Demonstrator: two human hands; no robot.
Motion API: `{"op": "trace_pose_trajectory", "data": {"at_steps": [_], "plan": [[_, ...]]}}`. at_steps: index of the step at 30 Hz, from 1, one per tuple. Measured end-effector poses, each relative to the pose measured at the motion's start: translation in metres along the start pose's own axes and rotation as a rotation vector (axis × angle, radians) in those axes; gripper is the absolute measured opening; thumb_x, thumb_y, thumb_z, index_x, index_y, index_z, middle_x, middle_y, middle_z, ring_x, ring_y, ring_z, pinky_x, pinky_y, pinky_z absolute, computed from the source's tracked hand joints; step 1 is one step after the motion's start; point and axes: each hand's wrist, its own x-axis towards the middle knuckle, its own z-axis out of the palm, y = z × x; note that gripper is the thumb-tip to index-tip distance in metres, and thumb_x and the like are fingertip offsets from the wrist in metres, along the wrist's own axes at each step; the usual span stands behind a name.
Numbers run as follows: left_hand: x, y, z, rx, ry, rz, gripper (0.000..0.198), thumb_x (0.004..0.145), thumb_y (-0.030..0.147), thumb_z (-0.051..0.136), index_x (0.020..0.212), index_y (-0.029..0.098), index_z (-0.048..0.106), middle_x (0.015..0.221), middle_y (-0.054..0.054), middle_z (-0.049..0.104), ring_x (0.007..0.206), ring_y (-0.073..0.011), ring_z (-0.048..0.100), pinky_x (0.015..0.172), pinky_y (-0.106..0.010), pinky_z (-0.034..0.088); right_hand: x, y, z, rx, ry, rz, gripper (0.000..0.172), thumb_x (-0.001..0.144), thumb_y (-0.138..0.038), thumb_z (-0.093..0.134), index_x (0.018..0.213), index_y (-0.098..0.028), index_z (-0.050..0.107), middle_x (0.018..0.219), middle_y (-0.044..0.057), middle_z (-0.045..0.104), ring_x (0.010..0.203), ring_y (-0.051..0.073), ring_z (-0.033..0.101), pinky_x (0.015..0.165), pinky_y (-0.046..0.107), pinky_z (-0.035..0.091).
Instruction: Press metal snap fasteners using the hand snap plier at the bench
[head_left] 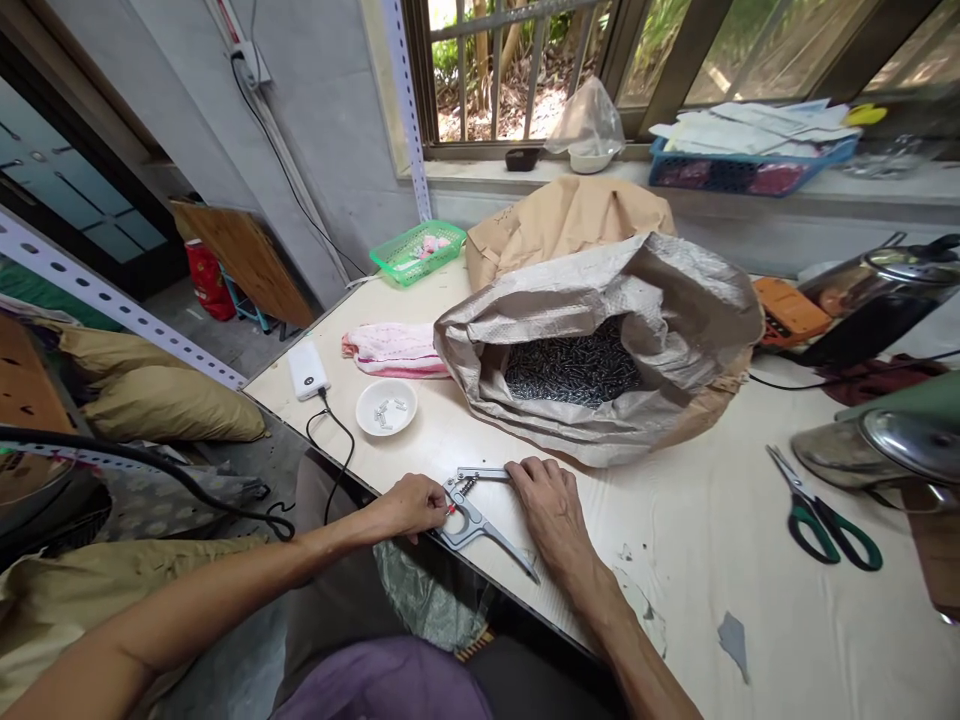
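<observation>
A grey metal plier-like hand tool (pixel 469 520) with a coil spring lies at the table's front edge, one handle slanting down to the right. My left hand (pixel 411 505) is closed at the tool's left end, fingers pinched beside a small red part; whatever else is in the fingertips is hidden. Curled over the end of the tool's upper bar is my right hand (pixel 551 505). Behind my left hand stands a white bowl (pixel 367 425) with several small clear pieces. Beyond the tool, a wide-open woven sack (pixel 480 300) holds many small dark metal pieces (pixel 574 365).
A white power bank (pixel 306 370) with a black cable lies at left, near a pink-white cloth (pixel 397 350). A green basket (pixel 416 255) sits at the back. Scissors (pixel 825 520) and a metal pot (pixel 885 450) are at right. The table edge (pixel 517 600) runs before me.
</observation>
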Motion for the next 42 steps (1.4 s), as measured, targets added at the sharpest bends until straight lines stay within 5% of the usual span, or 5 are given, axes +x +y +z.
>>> {"op": "trace_pose_trajectory", "data": {"at_steps": [7, 16, 34, 39, 42], "plan": [[0.002, -0.004, 0.002, 0.011, 0.008, 0.013, 0.015, 0.065, 0.023, 0.052, 0.070, 0.013, 0.061, 0.056, 0.003, 0.052, 0.044, -0.0095, 0.048, 0.039, -0.018, 0.044, -0.004, -0.002, -0.002, 0.013, -0.025, 0.023, 0.021, 0.089, -0.026, 0.046, 0.104, -0.024, 0.060, 0.095, 0.005, 0.060, 0.087, 0.018, 0.046, 0.074, 0.031, 0.033], [0.006, -0.003, -0.001, 0.076, -0.028, -0.001, 0.015, 0.066, 0.023, 0.052, 0.072, 0.013, 0.061, 0.057, 0.003, 0.052, 0.045, -0.0098, 0.050, 0.040, -0.019, 0.047, -0.039, -0.015, 0.006, -0.051, -0.233, 0.269, 0.104, 0.064, -0.072, 0.053, 0.144, -0.012, 0.024, 0.148, 0.018, 0.027, 0.136, 0.038, 0.017, 0.104, 0.055, 0.019], [0.000, 0.008, -0.001, 0.130, 0.006, -0.080, 0.013, 0.073, 0.025, 0.058, 0.072, 0.012, 0.060, 0.056, 0.003, 0.053, 0.046, -0.0110, 0.052, 0.043, -0.021, 0.047, -0.054, -0.024, -0.006, -0.038, 0.020, 0.216, 0.061, 0.072, -0.049, 0.065, 0.122, -0.018, 0.048, 0.108, 0.011, 0.058, 0.094, 0.026, 0.047, 0.078, 0.040, 0.036], [-0.010, 0.000, -0.007, 0.365, 0.223, 0.241, 0.021, 0.080, 0.033, 0.058, 0.086, 0.014, 0.063, 0.080, -0.005, 0.065, 0.075, -0.0195, 0.062, 0.069, -0.031, 0.051, -0.058, -0.025, 0.000, 0.004, 0.084, 0.207, 0.053, 0.078, -0.045, 0.059, 0.123, -0.020, 0.047, 0.107, 0.012, 0.057, 0.096, 0.026, 0.048, 0.079, 0.040, 0.037], [-0.008, 0.001, -0.002, 0.543, 0.277, 0.583, 0.053, 0.073, 0.044, 0.069, 0.115, 0.016, 0.054, 0.120, -0.014, 0.058, 0.113, -0.0285, 0.052, 0.093, -0.041, 0.045, -0.059, -0.025, 0.002, 0.024, 0.103, 0.189, 0.053, 0.079, -0.044, 0.059, 0.124, -0.018, 0.047, 0.107, 0.012, 0.057, 0.097, 0.026, 0.049, 0.081, 0.039, 0.038]]}}
